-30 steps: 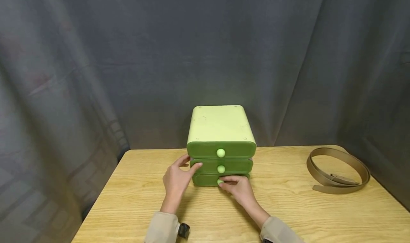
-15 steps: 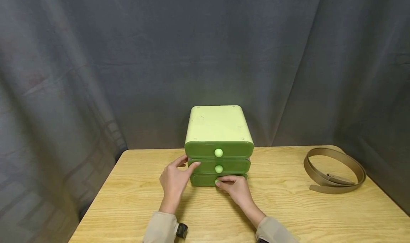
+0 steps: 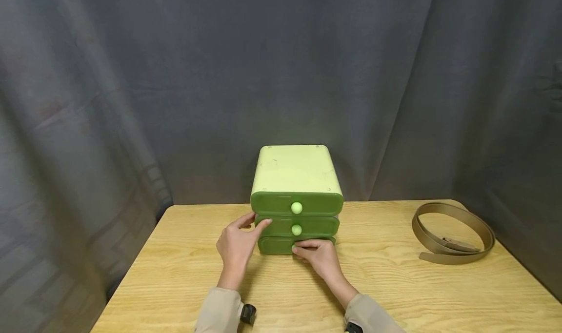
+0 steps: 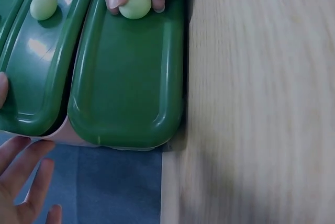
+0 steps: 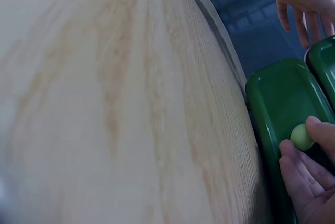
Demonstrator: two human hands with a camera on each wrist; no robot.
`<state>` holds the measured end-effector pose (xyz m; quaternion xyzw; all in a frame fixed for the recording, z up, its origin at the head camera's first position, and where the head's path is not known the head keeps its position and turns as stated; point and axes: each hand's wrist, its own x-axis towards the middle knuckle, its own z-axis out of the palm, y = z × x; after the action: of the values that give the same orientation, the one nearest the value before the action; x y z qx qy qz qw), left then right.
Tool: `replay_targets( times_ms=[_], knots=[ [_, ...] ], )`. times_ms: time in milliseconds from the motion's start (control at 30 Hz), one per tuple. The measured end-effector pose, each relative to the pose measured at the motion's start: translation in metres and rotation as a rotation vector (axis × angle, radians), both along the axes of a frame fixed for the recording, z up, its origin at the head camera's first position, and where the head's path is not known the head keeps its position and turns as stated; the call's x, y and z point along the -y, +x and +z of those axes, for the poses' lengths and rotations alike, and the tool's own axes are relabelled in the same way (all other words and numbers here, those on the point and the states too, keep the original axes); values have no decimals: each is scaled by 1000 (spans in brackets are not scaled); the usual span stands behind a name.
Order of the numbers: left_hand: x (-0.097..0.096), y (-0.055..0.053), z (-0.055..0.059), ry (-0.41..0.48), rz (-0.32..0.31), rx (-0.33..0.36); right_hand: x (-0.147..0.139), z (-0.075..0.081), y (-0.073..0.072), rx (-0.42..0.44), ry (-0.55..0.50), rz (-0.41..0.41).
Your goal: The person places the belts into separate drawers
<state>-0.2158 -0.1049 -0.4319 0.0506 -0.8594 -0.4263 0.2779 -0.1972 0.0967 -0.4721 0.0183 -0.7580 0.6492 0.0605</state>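
A small three-drawer unit (image 3: 297, 169) stands upright near the back edge of a wooden table (image 3: 175, 274), with a smooth pale yellow-green top and darker green fronts stacked one above another. Its bottom drawer (image 3: 275, 245) has a round light-green knob (image 4: 135, 3), and the right hand (image 3: 319, 260) pinches it, the thumb on one side and curled fingers on the other. Whether this drawer is pushed fully in, I cannot tell. Above it, the middle drawer (image 3: 316, 226) and top drawer (image 3: 274, 204) each carry a matching knob at the centre of the front, both untouched. A dark gap shows between the middle and bottom fronts in the left wrist view, beside a pinkish edge at the unit's side. The left hand (image 3: 235, 247) is at the unit's left edge: its thumb rests on the middle drawer's front, and its other fingers, loosely spread rather than clenched, reach along the side. Light beige sleeves (image 3: 218, 309) cover both forearms, and a black device (image 3: 248, 314) sits at the left wrist. Well apart, toward the table's right side, lies a loosely coiled brown belt (image 3: 454, 259), its buckle within the coil. A dark grey curtain (image 3: 263, 69) hangs behind everything.
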Motion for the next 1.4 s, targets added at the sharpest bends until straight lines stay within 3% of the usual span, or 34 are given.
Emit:
replay_targets(
  times_ms=[333, 700, 1033, 1400],
  knots=[
    [-1, -2, 4, 14, 4, 19, 1, 0, -1, -7, -16, -28],
    [2, -1, 4, 26, 31, 38, 2, 4, 9, -20, 43, 30],
    [8, 0, 6, -10, -27, 63, -3, 6, 19, 15, 82, 92],
    [14, 1, 7, -127, -78, 75, -7, 8, 37, 6, 101, 146]
  ],
)
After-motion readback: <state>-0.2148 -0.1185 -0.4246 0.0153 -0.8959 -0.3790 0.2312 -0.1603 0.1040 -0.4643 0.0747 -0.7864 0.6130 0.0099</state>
